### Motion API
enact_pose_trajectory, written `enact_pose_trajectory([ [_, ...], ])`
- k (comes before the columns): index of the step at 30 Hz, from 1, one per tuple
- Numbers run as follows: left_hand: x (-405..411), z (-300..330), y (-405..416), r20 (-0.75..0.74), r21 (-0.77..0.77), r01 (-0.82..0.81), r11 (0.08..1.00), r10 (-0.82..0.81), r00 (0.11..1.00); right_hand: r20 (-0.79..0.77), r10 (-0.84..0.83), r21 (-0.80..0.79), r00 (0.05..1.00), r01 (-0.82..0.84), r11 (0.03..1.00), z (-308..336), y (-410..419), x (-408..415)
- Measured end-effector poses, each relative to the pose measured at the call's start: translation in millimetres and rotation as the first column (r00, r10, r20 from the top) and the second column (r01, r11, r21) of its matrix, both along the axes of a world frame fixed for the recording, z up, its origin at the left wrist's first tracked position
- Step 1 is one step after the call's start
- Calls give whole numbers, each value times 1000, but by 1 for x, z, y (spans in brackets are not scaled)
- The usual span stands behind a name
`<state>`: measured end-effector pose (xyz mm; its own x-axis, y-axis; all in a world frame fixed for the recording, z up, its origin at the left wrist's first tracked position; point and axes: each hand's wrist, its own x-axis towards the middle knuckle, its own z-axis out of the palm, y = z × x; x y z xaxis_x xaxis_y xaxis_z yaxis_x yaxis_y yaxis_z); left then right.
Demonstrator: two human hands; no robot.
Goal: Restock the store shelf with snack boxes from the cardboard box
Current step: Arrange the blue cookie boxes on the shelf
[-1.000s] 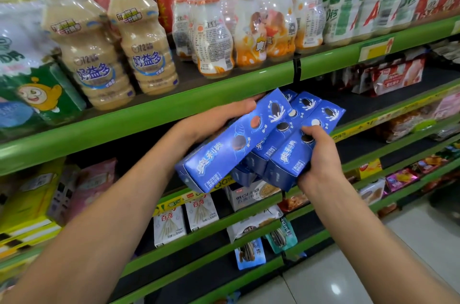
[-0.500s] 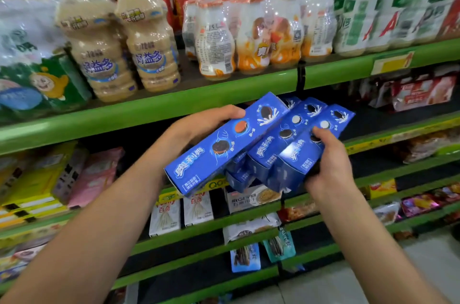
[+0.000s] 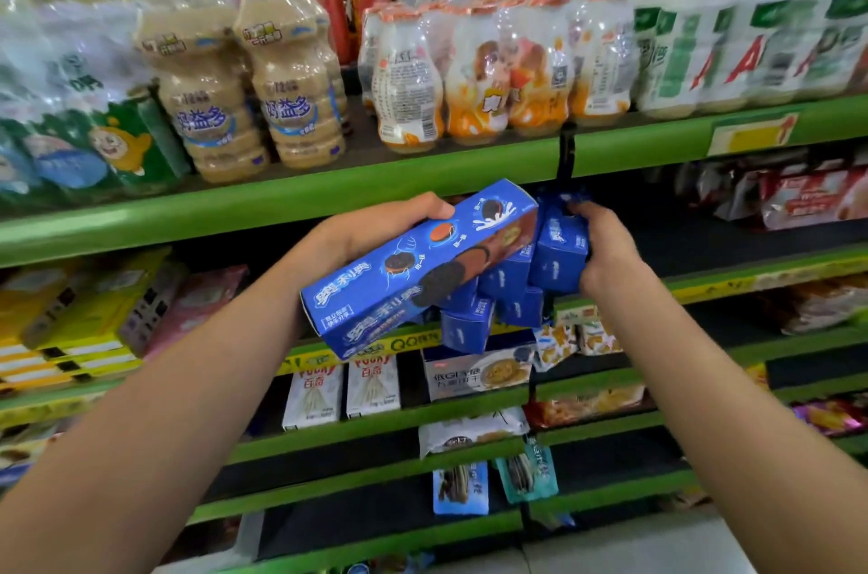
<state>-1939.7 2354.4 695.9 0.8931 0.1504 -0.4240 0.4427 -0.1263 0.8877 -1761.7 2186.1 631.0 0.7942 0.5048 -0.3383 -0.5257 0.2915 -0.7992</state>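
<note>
**Boxes at the shelf mouth, not yet set down**

Green store shelving fills the view, with drink bottles (image 3: pixel 291 104) ranged along the top tier and packets and cartons on the tiers below. Between the top tier and the next shelf (image 3: pixel 751 277) lies a dark gap, and the boxes are held up right in front of it.

The left hand (image 3: pixel 371 230) grips one long blue box (image 3: pixel 418 263) from its far side, fingers curled over the upper edge, thumb hidden behind. That box lies tilted, its far end higher and pointing toward the gap. The right hand (image 3: pixel 606 252) clamps a cluster of smaller-looking blue boxes (image 3: pixel 512 287), seen end-on, with fingers (image 3: pixel 580 209) wrapped over the top of the bundle. The two loads touch, the long box resting across the cluster. How many boxes the right hand carries cannot be told; some hang low and look loosely held.

The step in hand appears to be the placing: boxes carried to the shelf, none yet resting on it. The cardboard box is out of view.

The next move likely calls for sliding the boxes into the gap under the top tier's green lip, levelling the long one first. The lower boxes in the cluster may slip, so setting that bundle on the shelf edge early would seem wise.
</note>
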Motion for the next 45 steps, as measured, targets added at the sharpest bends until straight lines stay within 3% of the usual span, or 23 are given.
enact_pose_trajectory([
  [5, 2, -1, 0, 10, -47, -12, 999, 12, 1000, 138, -216, -130, 967, 233, 964, -4, 3, 38],
  [8, 3, -3, 1, 16, -62, -4, 998, 5, 1000, 194, -123, -191, 973, 160, 968, -17, -7, 45],
  [10, 4, -5, 2, 23, -69, -17, 997, 19, 1000, 351, 24, -271, 936, 78, 959, -24, -25, 34],
  [12, 4, -6, 4, 28, -60, -15, 998, 16, 999, 558, 110, -318, 823, 90, 944, -28, -46, 9],
  [14, 4, -6, 5, 32, -51, 11, 999, -9, 999, 729, 216, -378, 650, 119, 918, -36, -60, -25],
  [16, 4, -6, 6, 30, -62, 33, 998, -31, 999, 820, 328, -455, 468, 187, 871, -46, -60, -66],
  [19, 3, -6, 3, 15, -99, 62, 993, -61, 998, 878, 341, -450, 336, 337, 827, -57, -32, -111],
  [21, 5, -8, 1, 54, -45, 69, 997, -66, 996, 863, 373, -492, 341, 391, 778, -65, -10, -124],
  [26, 17, -21, -2, 421, 313, -94, 945, -49, 906, 796, 404, -592, 451, 439, 676, -47, 6, -95],
  [28, 24, -24, -8, 430, 460, -102, 882, -120, 895, 829, 261, -523, 495, 518, 677, -45, 11, -110],
  [29, 28, -28, -13, 405, 577, -105, 810, -172, 898, 849, 90, -394, 521, 511, 764, -50, 16, -138],
  [31, 31, -35, -23, 352, 792, -141, 594, -255, 901, 812, -132, -148, 568, 421, 895, -85, 25, -207],
  [33, 11, -36, -31, 284, 942, -128, 310, -533, 797, 754, -139, -111, 642, 333, 936, -128, 25, -246],
  [34, -7, -43, -31, 235, 966, -102, 239, -637, 734, 698, -174, -170, 695, 398, 902, -155, 14, -246],
  [35, -34, -52, -32, 234, 965, -73, 253, -692, 683, 619, -224, -301, 753, 490, 818, -181, -1, -235],
  [36, -63, -63, -32, 277, 939, -31, 344, -696, 663, 524, -273, -421, 807, 524, 740, -202, -25, -222],
  [38, -121, -84, -25, 415, 765, 41, 642, -542, 731, 325, -342, -574, 882, 471, 670, -244, -90, -203],
  [40, -174, -110, -15, 388, 576, 52, 816, -329, 861, 180, -297, -777, 938, 321, 541, -281, -150, -216],
  [43, -223, -148, 4, 184, 492, 6, 870, -111, 977, -18, -230, -911, 973, 79, 405, -324, -218, -260],
  [45, -243, -175, 18, 52, 427, -24, 904, 2, 999, -148, -175, -938, 973, -82, 337, -351, -247, -290],
])
